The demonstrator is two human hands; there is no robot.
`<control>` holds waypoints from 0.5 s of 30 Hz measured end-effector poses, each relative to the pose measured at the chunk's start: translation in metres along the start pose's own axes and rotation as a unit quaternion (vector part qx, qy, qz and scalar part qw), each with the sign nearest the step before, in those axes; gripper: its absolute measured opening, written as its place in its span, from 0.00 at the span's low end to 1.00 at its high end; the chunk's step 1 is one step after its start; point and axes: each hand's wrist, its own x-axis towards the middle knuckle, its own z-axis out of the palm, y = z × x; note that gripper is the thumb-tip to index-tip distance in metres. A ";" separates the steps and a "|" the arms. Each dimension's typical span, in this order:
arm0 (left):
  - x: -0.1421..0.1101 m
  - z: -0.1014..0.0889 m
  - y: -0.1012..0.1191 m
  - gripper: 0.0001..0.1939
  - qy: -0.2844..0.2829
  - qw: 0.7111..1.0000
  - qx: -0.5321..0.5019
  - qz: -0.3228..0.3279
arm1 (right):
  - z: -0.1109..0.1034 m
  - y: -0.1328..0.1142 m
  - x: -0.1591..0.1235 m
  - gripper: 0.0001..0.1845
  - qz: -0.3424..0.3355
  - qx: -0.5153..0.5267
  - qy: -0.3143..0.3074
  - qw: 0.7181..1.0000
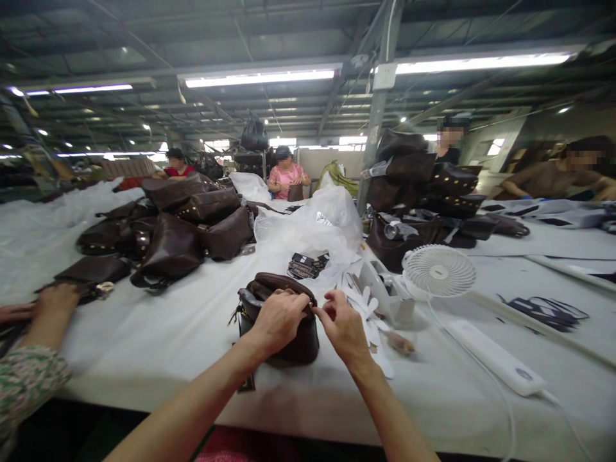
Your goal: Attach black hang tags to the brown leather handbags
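A small dark brown handbag [301, 343] stands upright on the white-covered table, close in front of me. Its top looks open, and a dark tag [247, 378] hangs at its lower left. My left hand [282, 321] is closed on the bag's upper rim, fingers curled over the edge. At the right end of that rim, my right hand [341, 324] pinches with thumb and forefinger by a small metal fitting. What exactly lies between those fingertips is too small to make out.
Brown bags [178, 244] are heaped at left, and more bags [423, 173] are stacked at right. A white fan [440, 271], a power strip [495, 356] and a white box [385, 289] stand right of me. A co-worker's hand [56, 305] works at far left. Clear plastic [308, 221] lies ahead.
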 end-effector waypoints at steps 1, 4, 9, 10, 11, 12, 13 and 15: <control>0.000 -0.001 0.001 0.05 -0.004 1.000 0.005 -0.001 | 0.000 -0.003 -0.001 0.11 0.001 0.006 -0.004 1.000; 0.000 -0.004 0.004 0.06 -0.008 1.000 0.009 -0.022 | 0.005 -0.006 -0.004 0.08 -0.005 0.034 -0.017 0.999; 0.001 -0.006 0.008 0.08 -0.016 0.999 0.025 -0.043 | 0.017 0.007 0.000 0.14 0.010 0.106 -0.006 0.994; 0.001 -0.005 0.009 0.07 -0.015 0.999 0.030 -0.037 | 0.018 0.009 0.001 0.14 0.014 0.132 -0.018 0.991; 0.002 -0.004 0.009 0.05 -0.012 0.999 0.033 -0.030 | 0.019 0.011 0.003 0.14 0.017 0.158 -0.033 0.987; 0.001 -0.003 0.009 0.04 -0.008 0.999 0.032 -0.022 | 0.020 0.012 0.004 0.15 0.019 0.182 -0.046 0.982; 0.001 -0.002 0.008 0.04 -0.004 0.999 0.029 -0.015 | 0.021 0.012 0.005 0.16 0.020 0.202 -0.054 0.978; 0.000 0.001 0.006 0.05 0.003 1.000 0.017 -0.001 | 0.022 0.012 0.003 0.17 0.017 0.230 -0.058 0.971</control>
